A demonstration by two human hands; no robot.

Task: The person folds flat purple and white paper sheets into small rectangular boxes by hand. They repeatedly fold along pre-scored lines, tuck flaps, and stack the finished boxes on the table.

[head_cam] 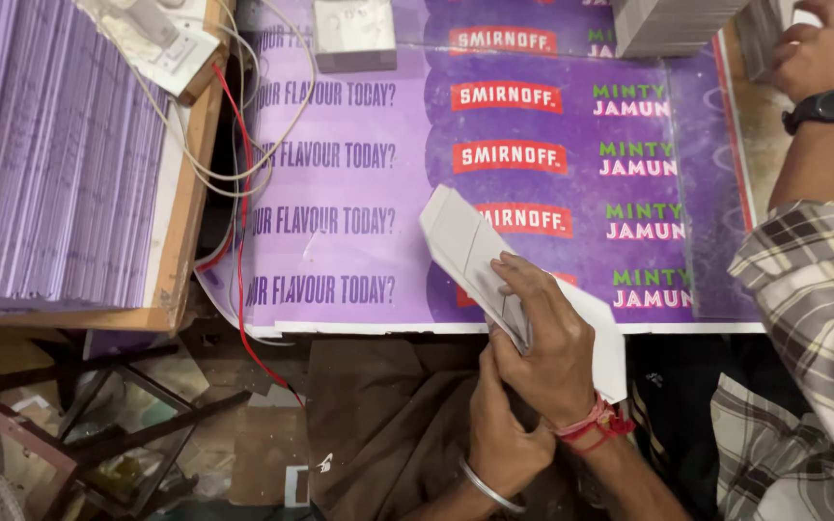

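Fingers (pixel 518 280) of the right hand (pixel 547 352) lie pressed together across a flat white card (pixel 470 246), clamping it from above near its middle fold line. Left hand (pixel 504 434), wearing a metal bangle, is tucked under the right wrist at the card's lower end; whether its fingers are curled on the card or merely against it cannot be told, as the right hand covers them. Card is tilted, upper corner pointing up and left, lower right corner (pixel 610 367) hanging past the desk's front edge above the person's lap.

Beneath it, a purple printed sheet (pixel 359 193) covers the desk (pixel 745 164), its white border running straight along the front edge. Open room lies to the left of the card and above it across the sheet. A red wire (pixel 241 193) and pale cords drop along the sheet's left edge. A stack of purple sheets (pixel 50 145) sits on a wooden board well apart to the left. At upper right, another person's hand (pixel 818 53), with a black wristwatch and checked sleeve, reaches toward the desk's far corner.
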